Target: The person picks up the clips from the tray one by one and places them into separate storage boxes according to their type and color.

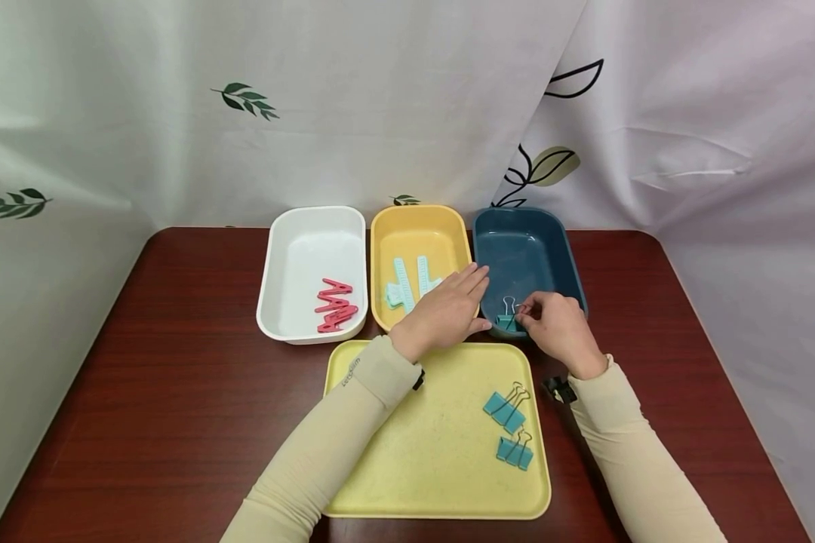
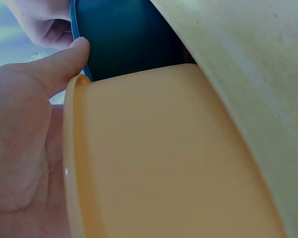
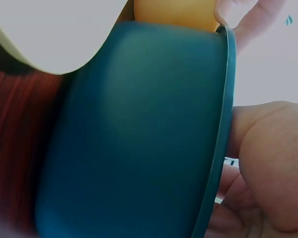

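Right hand point(image 1: 560, 328) pinches a teal binder clip point(image 1: 507, 320) by its wire handles, fingers curled, holding it just inside the near edge of the blue bin point(image 1: 550, 249). Left hand point(image 1: 448, 305) lies flat, fingers straight, on the near right corner of the yellow bin point(image 1: 417, 222), thumb against the blue bin's rim; it grips nothing.

Two more binder clips point(image 1: 508, 411) lie on the yellow tray point(image 1: 414, 452), right side, close to each other. Mint combs point(image 1: 407, 285) sit in the yellow bin; pink clips point(image 1: 335, 305) in the white bin point(image 1: 312, 249). All stand on the dark wood bench point(image 1: 176, 377).

Judgement: clip is over blue bin floor but near its wall. To do this step cleanly, keep the clip low and well inside the rim before easing the pinch, so it does not bounce out. Flat left hand steadies the bins; keep it pressing down, thumb clear of the clip's path
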The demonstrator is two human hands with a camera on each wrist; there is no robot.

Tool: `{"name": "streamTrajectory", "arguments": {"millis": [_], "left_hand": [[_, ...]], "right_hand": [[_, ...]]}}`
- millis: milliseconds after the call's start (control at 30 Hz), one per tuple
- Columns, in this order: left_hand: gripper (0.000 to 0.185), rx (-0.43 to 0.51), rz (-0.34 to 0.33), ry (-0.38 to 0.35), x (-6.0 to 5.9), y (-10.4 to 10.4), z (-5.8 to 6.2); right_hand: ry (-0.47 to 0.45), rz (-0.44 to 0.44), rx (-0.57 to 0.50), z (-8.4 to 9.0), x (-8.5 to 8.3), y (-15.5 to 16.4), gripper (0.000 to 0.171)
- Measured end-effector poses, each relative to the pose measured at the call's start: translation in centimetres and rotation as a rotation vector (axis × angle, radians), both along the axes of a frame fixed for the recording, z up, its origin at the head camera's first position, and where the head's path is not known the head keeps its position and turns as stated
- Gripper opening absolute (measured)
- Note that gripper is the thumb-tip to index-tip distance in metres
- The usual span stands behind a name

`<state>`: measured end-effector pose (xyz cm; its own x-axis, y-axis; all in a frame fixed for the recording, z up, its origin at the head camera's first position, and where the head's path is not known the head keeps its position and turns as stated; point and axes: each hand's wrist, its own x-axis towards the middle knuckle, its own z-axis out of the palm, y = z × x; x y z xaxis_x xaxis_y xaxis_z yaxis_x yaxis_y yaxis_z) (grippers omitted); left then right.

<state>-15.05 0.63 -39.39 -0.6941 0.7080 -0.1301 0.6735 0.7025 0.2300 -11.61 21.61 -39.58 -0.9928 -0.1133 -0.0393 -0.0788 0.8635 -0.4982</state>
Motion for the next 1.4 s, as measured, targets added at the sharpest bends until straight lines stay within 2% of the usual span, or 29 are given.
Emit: {"name": "streamTrajectory", "arguments": {"millis": [467,800,1100,1400], "left_hand": [[0.072,-0.001,0.002,-0.001,0.0,-0.1,-0.1],[0.072,0.009,-0.002,0.002,0.0,-0.2,0.0],[0.072,0.012,-0.005,0.008,0.0,-0.1,-0.2],[0.072,0.002,0.004,-0.003,0.0,0.0,-0.3]], "right_hand": [[-0.13,0.04,0.031,0.3,-0.7,0.1,0.009],[-0.194,0.025,0.025,0.4,-1.0,0.1,0.009],[-0.152,0.014,0.012,0.3,-0.5,0.2,0.017],[-0.086,0.019,-0.009,1.1,0.4,0.5,0.028]]}}
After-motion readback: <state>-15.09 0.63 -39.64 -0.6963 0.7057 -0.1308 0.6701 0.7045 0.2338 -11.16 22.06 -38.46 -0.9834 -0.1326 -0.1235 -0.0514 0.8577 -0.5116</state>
